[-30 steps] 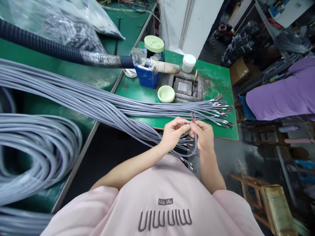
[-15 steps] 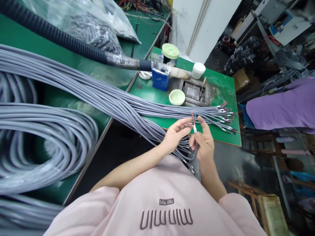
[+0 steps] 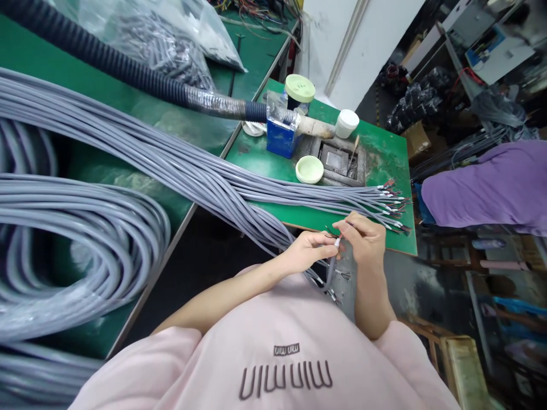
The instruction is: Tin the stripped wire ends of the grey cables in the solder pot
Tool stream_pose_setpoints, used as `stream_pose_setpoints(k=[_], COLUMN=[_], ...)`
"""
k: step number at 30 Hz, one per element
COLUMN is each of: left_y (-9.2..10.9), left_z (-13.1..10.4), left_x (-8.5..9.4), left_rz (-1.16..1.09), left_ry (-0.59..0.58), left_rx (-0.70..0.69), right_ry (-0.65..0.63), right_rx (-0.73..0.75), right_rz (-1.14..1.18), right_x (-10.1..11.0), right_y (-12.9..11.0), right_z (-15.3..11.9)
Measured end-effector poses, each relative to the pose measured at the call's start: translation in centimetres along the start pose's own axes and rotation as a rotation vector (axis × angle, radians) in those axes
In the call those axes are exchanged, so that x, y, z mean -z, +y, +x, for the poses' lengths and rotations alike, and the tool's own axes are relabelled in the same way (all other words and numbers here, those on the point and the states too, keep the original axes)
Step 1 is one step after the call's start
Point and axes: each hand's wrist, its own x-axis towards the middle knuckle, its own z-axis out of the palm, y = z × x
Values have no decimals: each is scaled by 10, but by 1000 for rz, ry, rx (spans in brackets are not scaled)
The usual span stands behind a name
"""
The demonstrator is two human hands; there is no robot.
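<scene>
My left hand (image 3: 305, 252) is pinched closed on a grey round cable with a white band (image 3: 332, 267) just off the green bench's (image 3: 294, 214) near edge, and my right hand's fingertips are closed on the thin coloured wires (image 3: 341, 234) at its end. A thick bundle of long grey cables (image 3: 265, 185) lies across, between me and the shallow pale-green bowl (image 3: 308, 181), whose contents I can't make out. Beyond stand a blue box (image 3: 280, 139) and a round white tub (image 3: 346, 125), while a clear plastic bag (image 3: 156, 48) holds small grey pieces.
</scene>
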Motion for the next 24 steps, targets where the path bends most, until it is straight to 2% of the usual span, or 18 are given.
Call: stream_pose_setpoints(k=[3,5,7,9,11,13,15,19,21,24], left_y=[1,-1,-5,-9,-11,-10,-9,-9,-10,-11], left_z=[-4,-9,-12,-12,-11,-9,-7,-8,-9,-10], left_x=[0,1,3,5,7,8,7,3,1,3], left_rz=[-25,8,7,-50,-99,-93,-52,-26,-26,12], left_ry=[-39,-77,-63,18,99,128,133,142,151,157], left_rx=[47,59,86,121,121,77,36,12,3,-18], right_ry=[156,300,390,347,179,2,-74,39,111,306], right_rx=[50,78,98,73,-4,-67,-60,22,9,-29], right_rz=[186,303,343,298,135,-85,-266,-304,-225,-161], right_x=[-3,6,21,32,33,24,9,-14,-13,0], right_y=[6,11,13,11,5,0,-3,-4,-3,-3], right_z=[8,18,26,27,21,11,2,-2,2,7])
